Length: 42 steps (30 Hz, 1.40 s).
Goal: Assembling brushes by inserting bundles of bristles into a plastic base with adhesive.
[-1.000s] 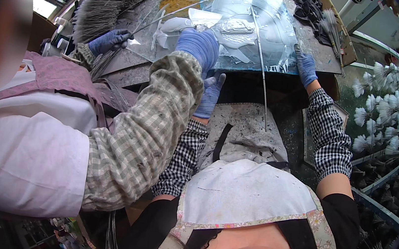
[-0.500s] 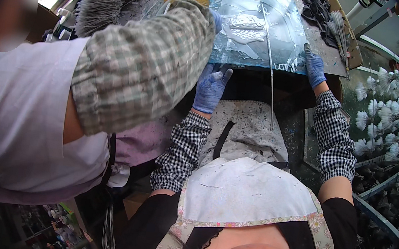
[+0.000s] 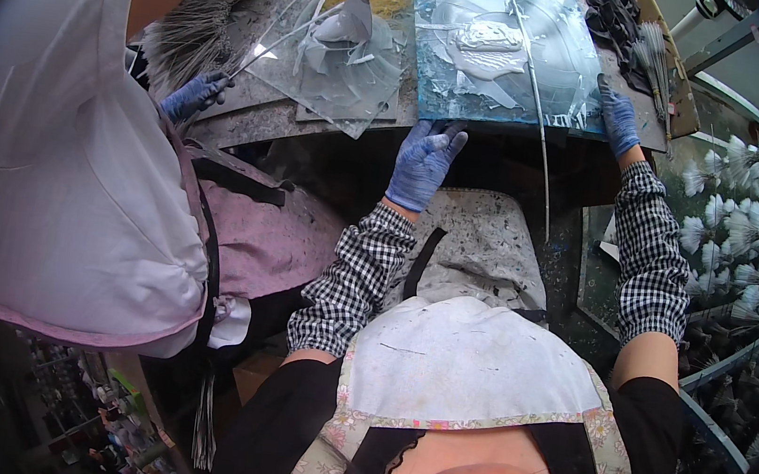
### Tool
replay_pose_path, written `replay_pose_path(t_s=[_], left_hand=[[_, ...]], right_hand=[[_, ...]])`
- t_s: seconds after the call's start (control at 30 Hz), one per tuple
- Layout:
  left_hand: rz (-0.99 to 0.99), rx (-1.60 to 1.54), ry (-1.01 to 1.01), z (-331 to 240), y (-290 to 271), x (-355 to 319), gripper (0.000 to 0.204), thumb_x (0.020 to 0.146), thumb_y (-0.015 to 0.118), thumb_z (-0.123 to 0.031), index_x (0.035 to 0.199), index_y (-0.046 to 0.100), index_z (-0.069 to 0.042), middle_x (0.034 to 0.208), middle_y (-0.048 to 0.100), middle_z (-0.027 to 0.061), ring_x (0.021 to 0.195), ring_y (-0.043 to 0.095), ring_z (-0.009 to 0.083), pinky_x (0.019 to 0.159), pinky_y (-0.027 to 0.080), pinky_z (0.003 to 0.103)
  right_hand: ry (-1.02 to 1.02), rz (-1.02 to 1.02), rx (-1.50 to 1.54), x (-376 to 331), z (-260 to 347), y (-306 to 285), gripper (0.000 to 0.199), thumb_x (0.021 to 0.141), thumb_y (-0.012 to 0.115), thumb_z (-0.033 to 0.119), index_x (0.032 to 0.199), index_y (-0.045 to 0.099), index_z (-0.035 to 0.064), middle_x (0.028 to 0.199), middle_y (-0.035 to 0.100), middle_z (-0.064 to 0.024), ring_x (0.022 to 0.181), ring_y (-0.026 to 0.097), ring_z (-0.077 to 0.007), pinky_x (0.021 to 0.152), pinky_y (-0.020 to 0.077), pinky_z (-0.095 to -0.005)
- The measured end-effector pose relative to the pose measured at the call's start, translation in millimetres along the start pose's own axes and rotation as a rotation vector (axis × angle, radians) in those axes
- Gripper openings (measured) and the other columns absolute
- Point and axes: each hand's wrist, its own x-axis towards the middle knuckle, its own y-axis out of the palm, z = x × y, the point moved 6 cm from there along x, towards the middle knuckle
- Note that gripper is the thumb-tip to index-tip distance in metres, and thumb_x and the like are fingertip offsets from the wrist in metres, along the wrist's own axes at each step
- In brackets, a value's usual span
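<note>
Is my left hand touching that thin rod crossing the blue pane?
Apart. The head view shows your left hand to the left of the thin rod, with dark space visible between them.

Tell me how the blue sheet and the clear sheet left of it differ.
The blue sheet looks larger than the clear sheet.
The blue sheet's near edge runs almost level; the clear sheet is turned, one corner pointing nearward.
The left hand and right hand are at the blue sheet's edge, neither at the clear sheet's.
Both bear pale smears.
</note>
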Motion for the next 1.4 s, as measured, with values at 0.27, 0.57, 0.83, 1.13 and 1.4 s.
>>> replay_pose_path(t_s=[0.27,0.57,0.83,1.13,1.4], left_hand=[[-0.027,0.042,-0.013,2,3,2,0.055,0.088,0.054,-0.002,0.142,0.043,0.000,0.139,0.049,0.0147,0.128,0.050,0.0268,0.108,0.044,0.038],[-0.023,0.091,-0.001,2,3,4,0.057,0.086,0.057,-0.005,0.142,0.043,-0.001,0.139,0.049,0.0146,0.127,0.051,0.0268,0.107,0.044,0.039],[-0.021,0.067,-0.017,6,-4,4,0.061,0.085,0.055,-0.003,0.144,0.040,-0.001,0.142,0.046,0.0156,0.131,0.048,0.0292,0.108,0.044,0.039],[0.012,0.029,-0.013,7,0,5,0.062,0.085,0.059,-0.003,0.144,0.040,-0.002,0.145,0.044,0.0131,0.134,0.045,0.0284,0.110,0.042,0.041],[0.008,0.007,-0.012,7,-15,1,0.063,0.086,0.057,-0.002,0.146,0.038,-0.003,0.147,0.044,0.0131,0.135,0.045,0.0269,0.109,0.043,0.040]], right_hand=[[0.055,0.187,-0.356,11,-24,7,0.059,0.093,0.043,-0.003,0.149,0.043,0.0169,0.121,0.066,-0.0194,0.094,0.068,-0.0351,0.085,0.0548,-0.0396],[-0.089,0.021,-0.211,12,-30,4,0.060,0.100,0.044,0.059,0.114,0.067,0.0053,0.081,0.064,-0.0266,0.075,0.062,-0.0389,0.078,0.0478,-0.0440],[0.106,0.071,-0.229,7,-18,6,0.064,0.099,0.042,0.062,0.110,0.068,0.0051,0.076,0.063,-0.0251,0.071,0.061,-0.0374,0.078,0.0478,-0.0446],[0.041,0.098,-0.401,17,-43,10,0.037,0.105,0.044,0.031,0.137,0.056,0.0163,0.087,0.067,-0.0178,0.066,0.060,-0.0270,0.070,0.0519,-0.0389],[0.168,0.099,-0.367,12,-27,13,0.037,0.104,0.047,0.037,0.132,0.063,0.0173,0.080,0.066,-0.0154,0.064,0.060,-0.0243,0.070,0.0515,-0.0382]])
